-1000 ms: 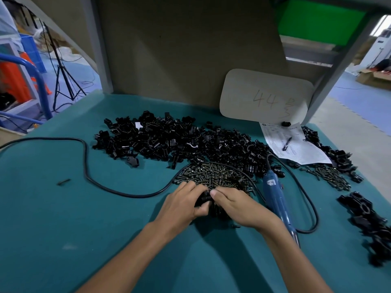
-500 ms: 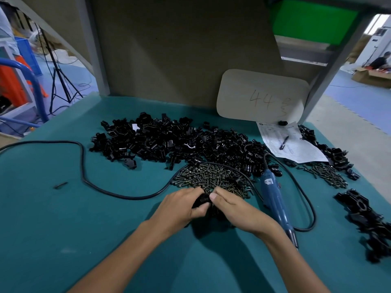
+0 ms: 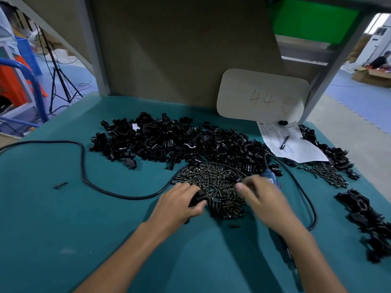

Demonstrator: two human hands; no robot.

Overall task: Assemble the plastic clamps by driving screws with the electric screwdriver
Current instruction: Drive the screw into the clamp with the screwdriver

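While a clamp (image 3: 197, 200) is gripped in the left hand (image 3: 179, 206) at the edge of the screws (image 3: 211, 182), the blurred right hand (image 3: 261, 198) is held over them; its grasp cannot be told. A screw must be seated next, then the screwdriver (image 3: 272, 180) taken up.

both forearms forward, left hand (image 3: 179, 206) curled round a black clamp (image 3: 197, 199), right hand (image 3: 261, 198) blurred, fingers loose

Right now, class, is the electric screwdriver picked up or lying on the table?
Lying on the table. The electric screwdriver rests partly hidden by the right hand, whose blurred fingers reach toward the screws, not round it.
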